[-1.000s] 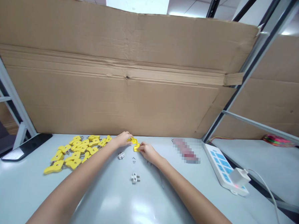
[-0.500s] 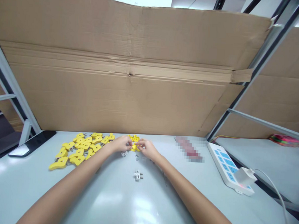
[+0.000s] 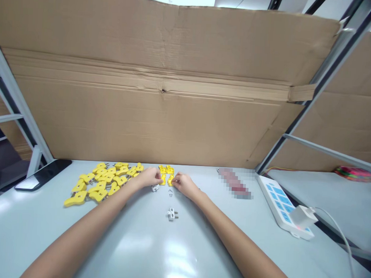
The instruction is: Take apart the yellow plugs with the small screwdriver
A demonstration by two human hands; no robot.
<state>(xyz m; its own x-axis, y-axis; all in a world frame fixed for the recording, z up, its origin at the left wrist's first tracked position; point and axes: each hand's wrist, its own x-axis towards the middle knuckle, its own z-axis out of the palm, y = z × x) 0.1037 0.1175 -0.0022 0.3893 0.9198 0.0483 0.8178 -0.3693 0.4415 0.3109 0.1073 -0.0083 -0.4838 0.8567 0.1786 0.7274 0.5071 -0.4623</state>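
Note:
My left hand point(image 3: 149, 177) and my right hand point(image 3: 183, 184) meet at the far middle of the pale table point(image 3: 154, 253). Each pinches one yellow plastic shell piece: the left piece point(image 3: 162, 179) and the right piece point(image 3: 170, 181) sit side by side, slightly apart. Another pair of yellow pieces point(image 3: 166, 169) lies just behind them. A pile of several yellow plug shells point(image 3: 104, 180) spreads to the left of my left hand. A white plug insert point(image 3: 155, 188) lies under my left hand, small screws point(image 3: 170, 192) lie between my wrists, and a second white insert point(image 3: 171, 214) lies nearer me.
A tall cardboard sheet point(image 3: 163, 84) walls off the table's far edge. A black phone point(image 3: 40, 173) lies at the far left, a white and blue power strip point(image 3: 283, 206) with a charger and cable at the right, a blurred reddish object point(image 3: 234, 183) beside it. Metal shelf posts point(image 3: 312, 91) flank both sides.
My hands came together over the yellow pieces, then drew slightly apart, each with one yellow piece. The view shifted a little.

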